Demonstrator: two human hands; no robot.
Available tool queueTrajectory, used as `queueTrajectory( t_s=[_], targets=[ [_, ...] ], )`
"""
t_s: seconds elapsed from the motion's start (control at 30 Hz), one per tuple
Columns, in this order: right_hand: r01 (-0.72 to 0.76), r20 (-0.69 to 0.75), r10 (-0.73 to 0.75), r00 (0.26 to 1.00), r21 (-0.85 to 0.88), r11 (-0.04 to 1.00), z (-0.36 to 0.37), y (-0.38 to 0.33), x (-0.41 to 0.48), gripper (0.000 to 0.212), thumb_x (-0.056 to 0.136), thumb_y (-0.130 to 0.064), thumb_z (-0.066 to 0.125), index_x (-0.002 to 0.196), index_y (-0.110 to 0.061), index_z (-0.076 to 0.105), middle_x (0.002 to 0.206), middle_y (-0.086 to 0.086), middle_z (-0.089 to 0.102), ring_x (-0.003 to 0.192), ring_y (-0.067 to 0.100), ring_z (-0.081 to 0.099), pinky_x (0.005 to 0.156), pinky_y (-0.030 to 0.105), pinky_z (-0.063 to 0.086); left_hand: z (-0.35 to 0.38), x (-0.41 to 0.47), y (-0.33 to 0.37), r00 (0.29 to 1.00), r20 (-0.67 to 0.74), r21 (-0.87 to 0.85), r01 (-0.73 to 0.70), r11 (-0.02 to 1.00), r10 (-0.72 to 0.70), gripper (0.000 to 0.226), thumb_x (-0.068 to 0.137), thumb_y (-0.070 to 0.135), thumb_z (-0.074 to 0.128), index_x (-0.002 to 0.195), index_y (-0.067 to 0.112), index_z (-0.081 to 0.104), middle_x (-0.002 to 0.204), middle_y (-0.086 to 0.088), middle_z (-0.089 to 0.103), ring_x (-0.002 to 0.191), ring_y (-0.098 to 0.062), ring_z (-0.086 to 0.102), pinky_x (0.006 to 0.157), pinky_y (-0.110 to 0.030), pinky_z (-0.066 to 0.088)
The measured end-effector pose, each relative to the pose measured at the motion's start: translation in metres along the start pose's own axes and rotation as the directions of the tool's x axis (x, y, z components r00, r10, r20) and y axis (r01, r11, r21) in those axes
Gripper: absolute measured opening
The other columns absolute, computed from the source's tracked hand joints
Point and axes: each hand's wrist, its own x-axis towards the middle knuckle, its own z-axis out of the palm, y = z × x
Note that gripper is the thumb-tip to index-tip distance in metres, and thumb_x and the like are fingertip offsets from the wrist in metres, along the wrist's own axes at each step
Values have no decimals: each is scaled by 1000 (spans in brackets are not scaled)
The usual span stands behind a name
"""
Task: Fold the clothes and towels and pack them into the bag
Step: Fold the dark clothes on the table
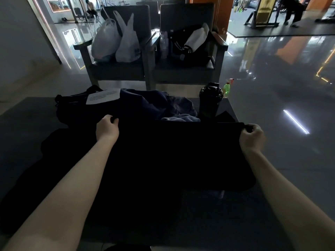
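Folding is in hand: the left hand [107,129] and right hand [251,136] each pinch a far corner of the limp black cloth garment [172,153], spread on the dark grey tabletop [226,223] — next (I judge) bring that edge near, evenly.

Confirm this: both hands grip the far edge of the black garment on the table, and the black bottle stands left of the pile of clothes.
One detail is wrong. The head view shows the black bottle standing right of the pile of clothes, not left. The rest holds: the left hand and right hand grip the far edge of the black garment on the table.
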Motion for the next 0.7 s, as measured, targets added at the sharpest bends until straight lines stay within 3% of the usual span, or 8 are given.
queueTrajectory(
  t_s=[0.1, 0.23, 0.33, 0.43, 0.5, 0.57, 0.63, 0.7],
  targets=[
    [213, 34, -210, 977, -189, 959, 7, 0, -21, 39, 86, -9, 55, 124, -3, 54, 126, 18, 56, 119, 34, 48, 97, 37, 37, 17, -15, 4, 995, 24, 243, -101, 965, 99, 44, 99, 33, 43, 139, 14, 42, 142, -11, 41, 126, -31, 43, 103, -49, 35],
    [533, 255, -475, 842, -267, 803, 21, 7, -66, 43, 89, -26, 59, 130, -15, 53, 142, 5, 47, 135, 24, 35, 114, 47, 15, 48, -63, 13, 895, 182, 275, -444, 853, 407, 45, 100, 40, 35, 141, 23, 42, 153, 5, 31, 142, -16, 23, 116, -47, 8],
    [602, 503, -405, 764, -328, 728, 24, 16, -83, 51, 95, -43, 45, 142, -22, 40, 152, -4, 34, 143, 17, 21, 116, 49, 2, 64, -78, 3, 840, 422, 392, -509, 766, 343, 54, 100, 50, 25, 146, 24, 34, 154, 5, 30, 143, -15, 22, 116, -48, 5],
    [579, 629, -265, 731, -365, 729, 19, 17, -80, 60, 97, -52, 33, 150, -27, 21, 158, -6, 17, 146, 18, 11, 117, 49, 6, 58, -69, -12, 856, 501, 383, -353, 854, 129, 59, 99, 54, 21, 148, 22, 30, 154, -3, 30, 139, -25, 29, 114, -49, 18],
    [575, 639, -247, 729, -376, 727, 14, 15, -81, 64, 95, -56, 33, 151, -29, 15, 159, -3, 14, 146, 22, 9, 116, 50, 7, 46, -74, -18, 879, 448, 377, -354, 856, 166, 54, 100, 50, 26, 141, 19, 41, 146, -5, 41, 133, -25, 38, 110, -48, 26],
    [598, 656, -254, 711, -374, 708, 9, 14, -88, 68, 93, -60, 34, 151, -33, 11, 159, -1, 12, 146, 25, 8, 115, 52, 8, 32, -97, -18, 897, 254, 401, -439, 804, 363, 41, 100, 39, 37, 128, 15, 55, 131, -4, 55, 122, -24, 48, 102, -44, 36],
    [626, 687, -242, 685, -386, 678, 7, 16, -97, 70, 92, -62, 33, 151, -34, 8, 160, 0, 9, 146, 27, 7, 115, 52, 7, 18, -131, -19, 867, 35, 387, -469, 794, 496, 27, 97, 28, 46, 98, 11, 66, 98, -5, 65, 96, -24, 59, 81, -39, 45],
    [620, 687, -229, 690, -397, 677, 5, 16, -102, 69, 92, -62, 33, 151, -33, 9, 160, 1, 10, 146, 27, 6, 115, 53, 7, 4, -157, -23, 918, -12, 332, -369, 868, 395, 34, 98, 29, 45, 73, 11, 60, 69, -2, 60, 67, -21, 60, 59, -31, 44]
  ],
)
